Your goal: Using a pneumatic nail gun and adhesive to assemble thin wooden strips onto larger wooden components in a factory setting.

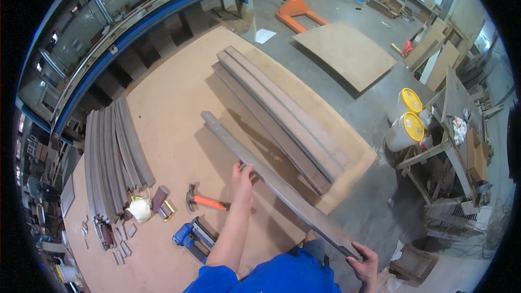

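A long, slightly curved grey-brown wooden strip (271, 176) slants across in front of me, from the middle of the table down toward the lower right. My left hand (242, 176) grips it partway along, fingers curled at its edge. Near its close end, my right hand (363, 263) has thumb and fingers closed on the wood. Left of my left forearm, a claw hammer (209, 202) with an orange handle lies on the table. A blue nail gun (187, 236) rests beside that forearm, partly covered by it. Beyond the strip lies a stack of long wooden pieces (279, 116).
Many curved grey strips (114, 157) lie at the table's left, near small wood offcuts (122, 247) and a white bag (140, 210). White buckets (401, 133) with yellow lids stand on the floor right of the table (173, 92). An orange pallet jack (298, 11) stands farther off.
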